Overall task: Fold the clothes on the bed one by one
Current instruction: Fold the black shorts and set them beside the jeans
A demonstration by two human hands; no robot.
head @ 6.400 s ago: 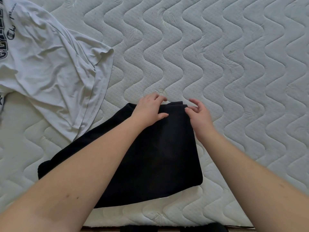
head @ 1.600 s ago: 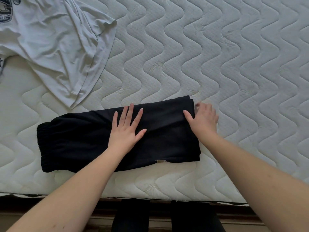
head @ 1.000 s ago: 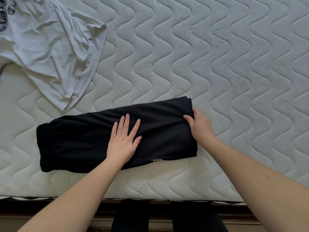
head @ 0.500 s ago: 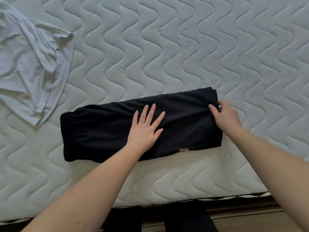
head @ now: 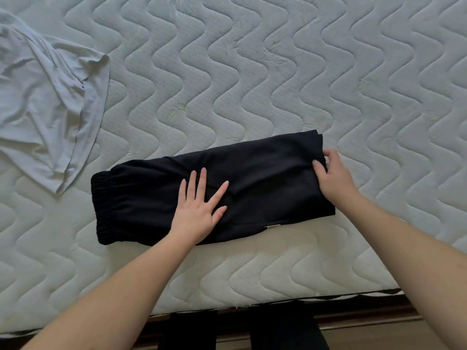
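Unmoved: left hand (head: pixel 197 210) flat on black pants (head: pixel 265 183); right hand (head: pixel 333 175) pinches edge.

left hand (head: pixel 199 210) flat on black trousers (head: pixel 265 183) (folded), right hand (head: pixel 333 175) pinching

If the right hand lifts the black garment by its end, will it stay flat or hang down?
Probably it droops: the black garment is soft cloth, creasing near the right hand. The layers may slip apart unless the left hand presses. It looks light.
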